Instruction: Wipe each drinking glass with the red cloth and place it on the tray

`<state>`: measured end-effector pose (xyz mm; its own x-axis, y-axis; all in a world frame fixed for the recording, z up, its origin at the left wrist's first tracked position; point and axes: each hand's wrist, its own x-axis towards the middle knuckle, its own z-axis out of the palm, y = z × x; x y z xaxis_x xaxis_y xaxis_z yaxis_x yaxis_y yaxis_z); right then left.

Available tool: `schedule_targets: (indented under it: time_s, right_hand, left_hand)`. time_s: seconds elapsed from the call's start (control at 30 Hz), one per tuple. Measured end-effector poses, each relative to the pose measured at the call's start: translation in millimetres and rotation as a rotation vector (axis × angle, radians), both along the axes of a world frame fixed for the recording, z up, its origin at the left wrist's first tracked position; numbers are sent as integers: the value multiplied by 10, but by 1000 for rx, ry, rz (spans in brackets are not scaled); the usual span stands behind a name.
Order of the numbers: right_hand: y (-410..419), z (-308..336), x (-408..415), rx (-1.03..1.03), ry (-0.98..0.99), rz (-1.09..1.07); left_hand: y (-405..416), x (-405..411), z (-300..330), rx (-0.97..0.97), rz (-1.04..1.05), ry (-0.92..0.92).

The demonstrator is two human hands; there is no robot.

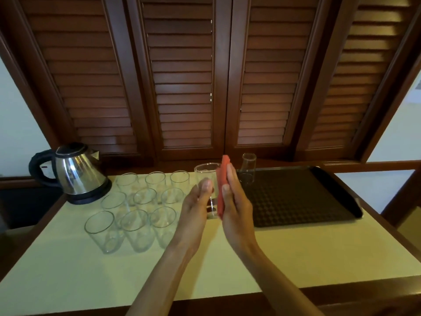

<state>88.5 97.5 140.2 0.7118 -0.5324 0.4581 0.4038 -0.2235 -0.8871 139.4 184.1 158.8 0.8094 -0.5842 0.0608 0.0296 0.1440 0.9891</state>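
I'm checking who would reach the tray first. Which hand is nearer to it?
Right. The right hand, holding the red cloth, sits just beside the tray's near-left edge; the left hand, holding the glass, is farther left.

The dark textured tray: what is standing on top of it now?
One clear drinking glass stands on the dark textured tray, at its far left corner. The right hand covers part of the near left edge.

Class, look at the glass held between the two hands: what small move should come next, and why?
Probably rub the red cloth over the held glass. The left hand holds it, the right hand presses the cloth against its side, and it hangs short of the tray, where one glass stands.
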Motion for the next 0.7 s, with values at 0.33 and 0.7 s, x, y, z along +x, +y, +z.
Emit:
schedule_targets:
  time_s: [0.33, 0.7]
  right_hand:
    - [115, -61, -221, 548, 201, 10]
    - [-110, 210, -189, 688, 111, 226]
  left_hand:
    - [17, 330, 221, -172, 110, 86]
    - [16, 248, 96, -208, 137, -41]
